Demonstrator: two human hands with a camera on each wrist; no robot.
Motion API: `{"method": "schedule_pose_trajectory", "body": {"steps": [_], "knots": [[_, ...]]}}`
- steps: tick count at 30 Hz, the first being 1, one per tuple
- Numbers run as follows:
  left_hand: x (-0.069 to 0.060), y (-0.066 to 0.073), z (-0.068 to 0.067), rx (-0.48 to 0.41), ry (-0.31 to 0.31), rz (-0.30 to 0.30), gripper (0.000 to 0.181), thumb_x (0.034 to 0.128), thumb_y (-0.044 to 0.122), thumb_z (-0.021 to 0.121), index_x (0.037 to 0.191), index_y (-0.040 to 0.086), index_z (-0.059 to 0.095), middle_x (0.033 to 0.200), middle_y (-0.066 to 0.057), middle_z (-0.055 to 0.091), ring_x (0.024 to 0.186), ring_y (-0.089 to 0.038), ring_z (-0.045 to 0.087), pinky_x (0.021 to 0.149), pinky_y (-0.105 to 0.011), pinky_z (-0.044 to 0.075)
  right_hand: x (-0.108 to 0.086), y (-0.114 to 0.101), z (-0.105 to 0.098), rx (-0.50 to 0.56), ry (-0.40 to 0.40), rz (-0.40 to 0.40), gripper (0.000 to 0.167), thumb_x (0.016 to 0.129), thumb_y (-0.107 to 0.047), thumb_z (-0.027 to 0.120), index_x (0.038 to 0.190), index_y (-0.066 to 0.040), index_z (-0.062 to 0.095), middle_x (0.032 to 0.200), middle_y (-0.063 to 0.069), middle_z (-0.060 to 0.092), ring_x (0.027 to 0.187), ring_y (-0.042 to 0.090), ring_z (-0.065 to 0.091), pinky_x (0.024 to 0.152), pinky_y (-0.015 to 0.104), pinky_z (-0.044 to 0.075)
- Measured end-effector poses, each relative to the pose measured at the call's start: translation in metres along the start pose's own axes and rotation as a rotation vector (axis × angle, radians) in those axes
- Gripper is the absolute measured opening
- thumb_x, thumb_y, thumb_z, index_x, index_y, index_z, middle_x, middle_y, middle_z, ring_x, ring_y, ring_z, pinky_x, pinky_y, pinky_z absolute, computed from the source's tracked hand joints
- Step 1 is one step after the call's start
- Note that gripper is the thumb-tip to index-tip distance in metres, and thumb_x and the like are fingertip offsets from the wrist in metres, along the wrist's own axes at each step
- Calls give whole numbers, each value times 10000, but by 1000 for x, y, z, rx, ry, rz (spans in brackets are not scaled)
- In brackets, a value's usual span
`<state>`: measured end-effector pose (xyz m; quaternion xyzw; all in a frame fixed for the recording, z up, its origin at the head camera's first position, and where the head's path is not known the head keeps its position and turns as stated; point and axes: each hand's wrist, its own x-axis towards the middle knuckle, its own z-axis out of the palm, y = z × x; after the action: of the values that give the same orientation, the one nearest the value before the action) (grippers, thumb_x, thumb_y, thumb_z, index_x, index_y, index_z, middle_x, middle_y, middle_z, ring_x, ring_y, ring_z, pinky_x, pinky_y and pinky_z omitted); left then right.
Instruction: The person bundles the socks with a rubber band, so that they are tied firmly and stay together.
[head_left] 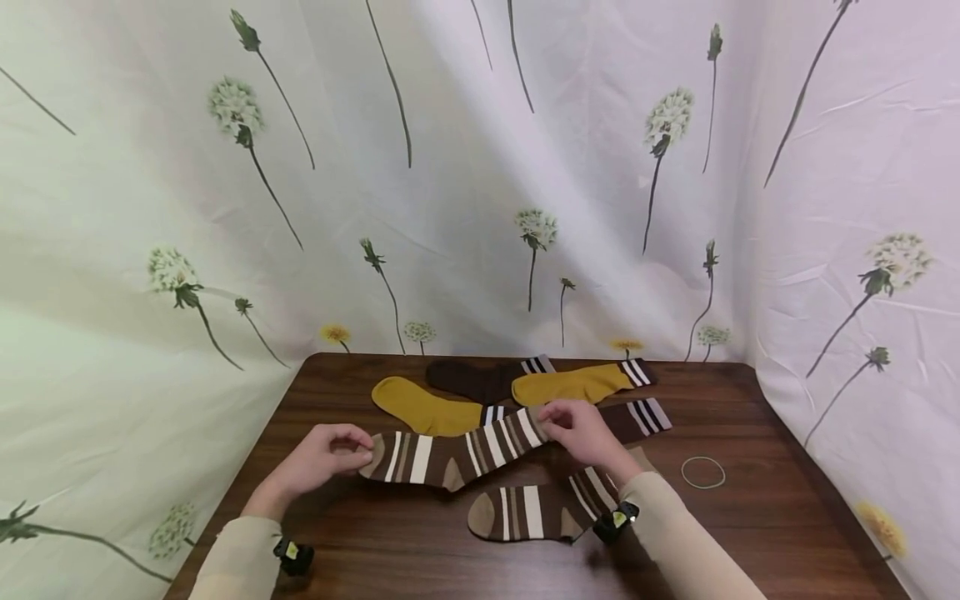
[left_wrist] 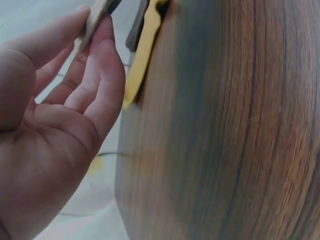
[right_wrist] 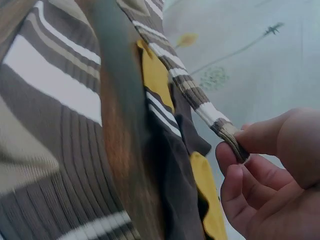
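Observation:
A brown sock with white and tan stripes [head_left: 420,459] is stretched between both hands above the table. My left hand [head_left: 324,457] pinches its tan toe, and the left wrist view shows thumb and fingertips on that tan edge [left_wrist: 96,21]. My right hand [head_left: 583,429] pinches the tan cuff at the other end; in the right wrist view the ribbed cuff [right_wrist: 232,137] sits between thumb and fingers. A matching striped sock [head_left: 525,512] lies on the table below, partly hidden by the right forearm in the head view.
Behind the held sock lie two yellow socks [head_left: 423,407] [head_left: 570,384] and dark brown socks [head_left: 472,380] [head_left: 630,422], with striped cuffs, some overlapping. A thin pale green loop [head_left: 703,472] lies at the right on the wooden table [head_left: 390,558]. Flower-printed cloth [head_left: 465,275] hangs around the table.

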<state>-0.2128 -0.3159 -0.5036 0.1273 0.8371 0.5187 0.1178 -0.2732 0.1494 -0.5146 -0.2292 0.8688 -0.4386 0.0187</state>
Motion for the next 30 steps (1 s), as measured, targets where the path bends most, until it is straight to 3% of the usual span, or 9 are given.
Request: {"method": "schedule_pose_trajectory", "body": {"steps": [6,14,19,26,30], "knots": [[3,8,12,-44,-39,32,269,995,119,732,1215,-35,720,1292,-256,671,971,-152,704,802,-333,615,-7,7,-19,46,6,29,153,1006,-71,702,1138,-93,776,1142,81,751,925,160,685,761,292,567],[10,17,32,-46,-119,105,266,992,84,723,1235,-24,730,1372,-310,626,976,-122,712,789,-317,615,-19,21,-41,66,12,33,207,1005,-47,688,1189,-89,772,1197,122,745,899,161,694,739,293,568],[12,25,46,-32,-136,145,259,976,74,739,1221,-10,739,1318,-283,657,963,-132,703,788,-313,617,-28,27,-54,94,11,39,207,1012,-60,685,1201,-82,765,1195,131,742,898,197,691,727,298,571],[15,29,63,-31,-182,241,249,972,41,735,1210,-34,732,1245,-263,692,998,-120,693,813,-290,607,-41,38,-67,74,17,48,186,995,-47,704,1167,-70,770,1191,140,739,913,129,693,739,277,572],[18,31,74,-27,-212,253,247,964,49,748,1198,-30,740,1216,-237,716,989,-112,705,822,-271,597,-48,39,-75,93,10,38,185,983,4,693,1155,-19,755,1198,193,719,918,137,689,740,283,574]]}}
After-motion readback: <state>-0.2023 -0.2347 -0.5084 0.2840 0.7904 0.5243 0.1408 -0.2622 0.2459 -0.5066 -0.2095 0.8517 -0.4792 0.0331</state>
